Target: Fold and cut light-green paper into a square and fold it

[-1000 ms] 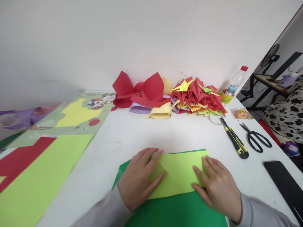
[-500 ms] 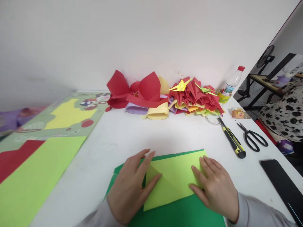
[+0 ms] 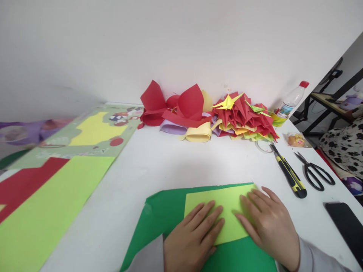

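A yellow-green sheet of paper (image 3: 227, 200) lies on a larger green sheet (image 3: 166, 207) at the table's near side. My left hand (image 3: 195, 236) rests on the lower left of the yellow-green paper, its fingers stretched out and pressing flat. At the paper's right edge is my right hand (image 3: 266, 223), fingers extended and their tips touching the sheet. Neither hand wraps round anything. The paper's lower left corner is hidden under my left hand.
Red folded paper pieces (image 3: 181, 107) and paper cranes (image 3: 246, 117) line the wall. To the right lie a utility knife (image 3: 289, 172), scissors (image 3: 314, 172), a bottle (image 3: 292, 100) and a black phone-like slab (image 3: 344, 223). Yellow-green paper (image 3: 76, 192) covers the left.
My left hand has moved down and right, from the paper's left edge to flat on its surface. My right hand stays at the right edge. The view has shifted slightly left.
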Demonstrator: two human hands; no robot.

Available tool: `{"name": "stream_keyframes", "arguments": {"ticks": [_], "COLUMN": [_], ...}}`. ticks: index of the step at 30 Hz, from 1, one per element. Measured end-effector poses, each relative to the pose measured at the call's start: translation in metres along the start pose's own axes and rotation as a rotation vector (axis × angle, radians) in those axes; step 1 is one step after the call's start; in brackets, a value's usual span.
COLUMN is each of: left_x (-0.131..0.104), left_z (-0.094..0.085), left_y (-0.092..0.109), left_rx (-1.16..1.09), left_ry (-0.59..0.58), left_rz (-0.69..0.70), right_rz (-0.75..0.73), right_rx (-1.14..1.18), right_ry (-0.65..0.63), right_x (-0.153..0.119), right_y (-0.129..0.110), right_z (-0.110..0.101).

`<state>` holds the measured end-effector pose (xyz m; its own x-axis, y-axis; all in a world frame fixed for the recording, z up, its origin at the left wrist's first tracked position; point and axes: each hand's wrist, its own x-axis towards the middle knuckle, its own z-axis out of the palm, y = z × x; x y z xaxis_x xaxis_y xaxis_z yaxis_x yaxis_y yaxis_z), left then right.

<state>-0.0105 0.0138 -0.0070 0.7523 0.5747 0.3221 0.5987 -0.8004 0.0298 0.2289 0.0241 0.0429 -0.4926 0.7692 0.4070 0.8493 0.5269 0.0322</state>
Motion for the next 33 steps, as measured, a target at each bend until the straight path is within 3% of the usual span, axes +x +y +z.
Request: {"name": "stream_keyframes", "arguments": {"ticks": [4, 10, 13, 33], "left_x": [0.000, -0.004, -0.007, -0.011], "left_z": [0.002, 0.005, 0.010, 0.011], "left_y": [0.004, 0.003, 0.003, 0.008], "left_rx": [-0.023, 0.053, 0.115, 0.128], "left_ry": [0.017, 0.030, 0.050, 0.036], "left_rz": [-0.042, -0.011, -0.007, -0.070], "right_rz": [-0.067, -0.229, -0.253, -0.242], "right_rx": [0.060, 0.100, 0.100, 0.175], "right_ry": [-0.030, -0.312, -0.385, -0.441], "right_x": [0.019, 0.027, 0.023, 0.021], "right_y": [-0.003, -0.009, -0.006, -0.001], "right_z": [-0.001, 0.012, 0.014, 0.012]}}
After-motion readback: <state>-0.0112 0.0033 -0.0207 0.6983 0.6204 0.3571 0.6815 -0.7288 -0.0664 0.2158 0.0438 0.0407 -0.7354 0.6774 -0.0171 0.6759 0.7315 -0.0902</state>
